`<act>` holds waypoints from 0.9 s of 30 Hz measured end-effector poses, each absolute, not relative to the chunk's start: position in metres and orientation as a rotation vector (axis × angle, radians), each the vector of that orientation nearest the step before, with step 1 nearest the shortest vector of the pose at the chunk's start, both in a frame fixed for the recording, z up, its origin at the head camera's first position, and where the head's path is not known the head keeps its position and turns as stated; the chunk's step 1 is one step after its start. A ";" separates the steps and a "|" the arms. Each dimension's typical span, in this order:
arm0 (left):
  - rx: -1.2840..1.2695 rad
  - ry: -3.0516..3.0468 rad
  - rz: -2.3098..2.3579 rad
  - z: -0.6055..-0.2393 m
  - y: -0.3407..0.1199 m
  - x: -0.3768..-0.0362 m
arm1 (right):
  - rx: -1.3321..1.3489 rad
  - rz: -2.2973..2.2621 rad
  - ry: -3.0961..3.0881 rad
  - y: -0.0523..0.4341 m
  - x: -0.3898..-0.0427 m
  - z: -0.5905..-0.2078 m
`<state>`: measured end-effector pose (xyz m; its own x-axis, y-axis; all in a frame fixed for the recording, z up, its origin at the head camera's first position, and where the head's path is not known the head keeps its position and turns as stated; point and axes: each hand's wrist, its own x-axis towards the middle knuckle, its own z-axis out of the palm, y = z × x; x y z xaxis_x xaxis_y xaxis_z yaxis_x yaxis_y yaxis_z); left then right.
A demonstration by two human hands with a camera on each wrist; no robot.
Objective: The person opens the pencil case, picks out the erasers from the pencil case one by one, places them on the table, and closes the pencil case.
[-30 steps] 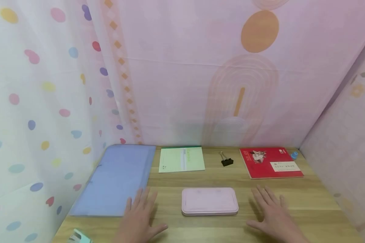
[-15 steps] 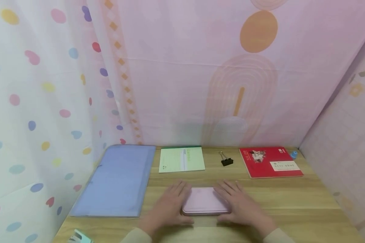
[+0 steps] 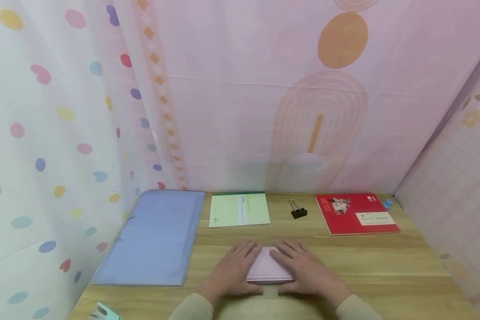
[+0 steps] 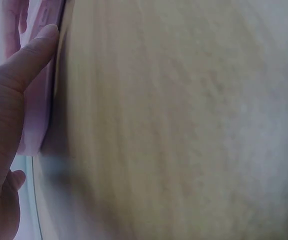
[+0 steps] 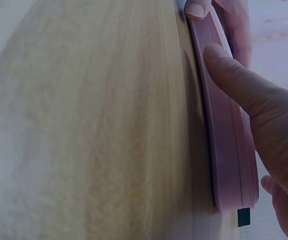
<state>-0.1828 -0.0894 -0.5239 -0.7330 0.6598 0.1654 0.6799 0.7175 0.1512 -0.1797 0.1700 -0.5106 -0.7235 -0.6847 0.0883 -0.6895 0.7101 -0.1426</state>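
Left hand and right hand grip opposite ends of a pale-pink, round-cornered rectangular case, fingers over its lid, thumbs at its near wall. It lies flat and closed on the wood-grain surface, between them. Probably stiff, fairly light and smooth, of plastic or metal; the side walls promise surer hold than the lid, which might slip.
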 end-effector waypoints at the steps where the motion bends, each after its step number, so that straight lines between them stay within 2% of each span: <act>1: -1.097 -2.821 -0.307 -0.525 -0.090 -0.183 | 1.156 0.257 -2.881 0.170 -0.180 -0.511; 27: -1.100 -2.785 -0.156 -0.536 -0.096 -0.184 | 1.184 0.191 -2.850 0.173 -0.177 -0.520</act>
<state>-0.1835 -0.0961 -0.5356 -0.7219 0.6706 0.1707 0.6855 0.7267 0.0439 -0.1773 0.1726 -0.5195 -0.7055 -0.7026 0.0931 -0.7087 0.6991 -0.0946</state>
